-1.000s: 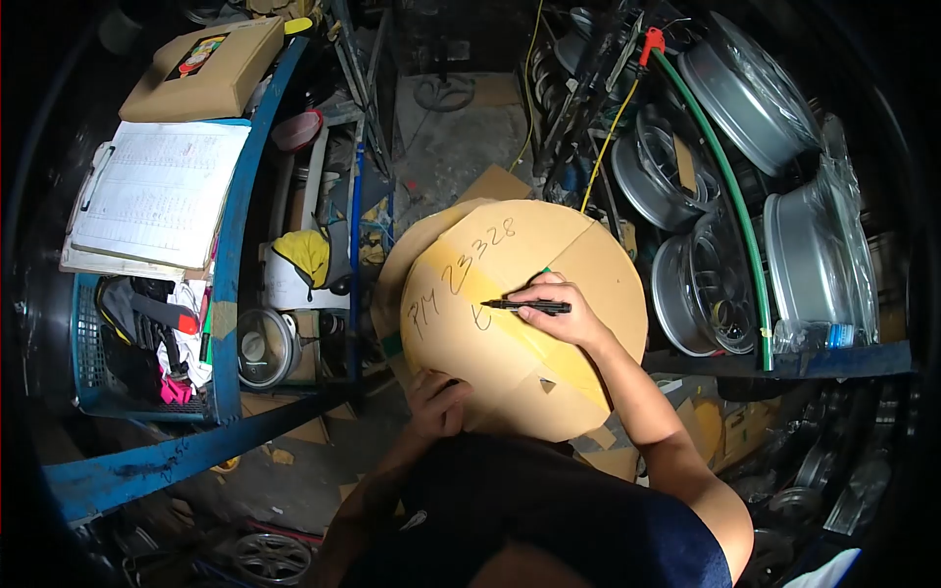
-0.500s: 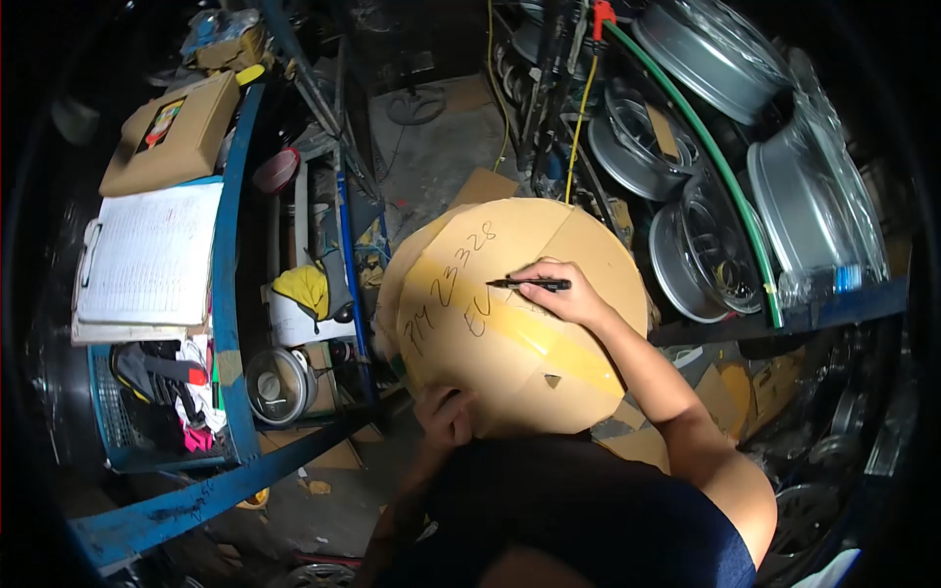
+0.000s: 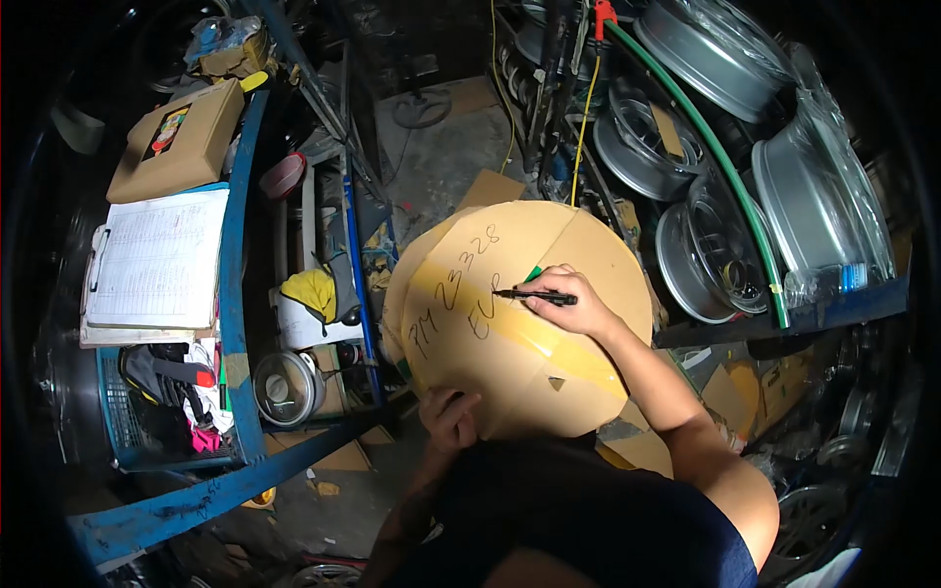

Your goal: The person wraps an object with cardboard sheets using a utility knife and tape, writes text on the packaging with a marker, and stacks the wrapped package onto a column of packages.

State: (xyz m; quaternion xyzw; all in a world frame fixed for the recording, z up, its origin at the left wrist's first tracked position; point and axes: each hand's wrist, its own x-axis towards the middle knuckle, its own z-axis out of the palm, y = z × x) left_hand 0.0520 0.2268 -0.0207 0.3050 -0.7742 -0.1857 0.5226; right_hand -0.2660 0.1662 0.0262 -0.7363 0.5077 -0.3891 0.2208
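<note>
A round cardboard-wrapped bundle (image 3: 549, 377) with yellowish tape across it stands in front of my body. Black handwriting on its face reads roughly "PM 23328", with "EUR" below. My right hand (image 3: 573, 299) grips a black marker (image 3: 537, 295), its tip at the last letter of the lower line. A small green patch shows just above those fingers. At the lower left edge of the cardboard is my left hand (image 3: 449, 416), its fingers curled. What it holds, if anything, is in shadow and I cannot make it out.
Silver wheel rims (image 3: 698, 250) fill the rack at right, behind a green bar (image 3: 730, 162). On the left, a blue-framed shelf (image 3: 238, 245) bears a clipboard with papers (image 3: 157, 257), a cardboard box (image 3: 176, 142) and a basket (image 3: 123, 412). Cardboard scraps lie on the floor.
The marker has moved slightly right and down, and another letter stands after "EU". The view has shifted a little. My left hand stays by the lower left edge.
</note>
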